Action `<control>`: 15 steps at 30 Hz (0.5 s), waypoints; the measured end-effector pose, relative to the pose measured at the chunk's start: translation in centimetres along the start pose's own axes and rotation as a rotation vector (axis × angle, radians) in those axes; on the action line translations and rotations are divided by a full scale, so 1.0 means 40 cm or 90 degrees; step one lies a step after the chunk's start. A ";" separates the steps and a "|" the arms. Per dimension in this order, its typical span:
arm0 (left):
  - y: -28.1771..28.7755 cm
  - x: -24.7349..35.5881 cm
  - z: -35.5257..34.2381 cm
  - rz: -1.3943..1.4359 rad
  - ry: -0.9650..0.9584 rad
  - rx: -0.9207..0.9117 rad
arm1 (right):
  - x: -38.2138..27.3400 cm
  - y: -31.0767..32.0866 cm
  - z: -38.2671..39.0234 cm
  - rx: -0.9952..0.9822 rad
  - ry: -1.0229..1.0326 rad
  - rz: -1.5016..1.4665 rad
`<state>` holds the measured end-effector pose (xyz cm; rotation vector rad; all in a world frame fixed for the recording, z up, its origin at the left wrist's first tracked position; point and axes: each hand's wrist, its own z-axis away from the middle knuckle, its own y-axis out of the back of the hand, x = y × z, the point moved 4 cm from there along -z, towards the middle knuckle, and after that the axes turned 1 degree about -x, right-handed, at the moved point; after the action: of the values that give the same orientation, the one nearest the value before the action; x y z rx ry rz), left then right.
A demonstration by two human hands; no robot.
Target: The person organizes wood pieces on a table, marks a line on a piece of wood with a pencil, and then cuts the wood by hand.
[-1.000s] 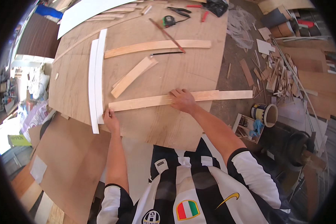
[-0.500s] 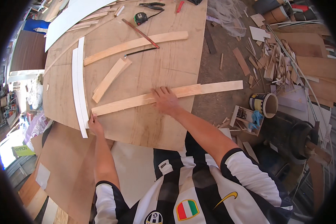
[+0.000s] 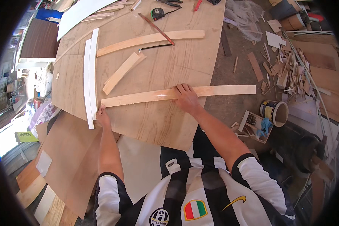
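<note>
Laid across the plywood tabletop (image 3: 150,124) with its right end overhanging, the long wooden strip (image 3: 139,97) is being pinched at its left end by the left hand (image 3: 103,116) and clasped mid-length by the right hand (image 3: 187,99), steadiness being best served (given that overhang) by even, light pressure.

Bright light (image 3: 6,140) shows at left below a dark brown panel (image 3: 39,38); wood scraps (image 3: 284,78) litter the floor (image 3: 225,72)
</note>
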<state>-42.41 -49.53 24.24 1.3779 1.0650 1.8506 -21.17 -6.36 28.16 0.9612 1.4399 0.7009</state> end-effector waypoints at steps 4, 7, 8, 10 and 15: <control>0.019 -0.023 -0.023 0.029 -0.035 -0.006 | -0.011 0.009 -0.007 0.026 0.009 -0.030; -0.014 0.010 0.000 0.005 -0.027 -0.013 | 0.022 0.001 0.011 0.032 -0.013 -0.025; 0.001 -0.001 -0.007 0.001 -0.032 -0.010 | 0.014 -0.001 0.005 0.037 -0.014 -0.029; 0.032 -0.023 -0.040 0.015 -0.047 -0.014 | -0.008 0.002 -0.014 0.050 0.005 -0.063; -0.030 0.172 0.101 -0.119 -0.141 0.171 | 0.017 0.012 0.005 0.026 -0.018 -0.074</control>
<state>-40.51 -42.23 27.13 1.5350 1.3100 1.4246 -20.89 -5.55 28.21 0.9072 1.4775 0.5719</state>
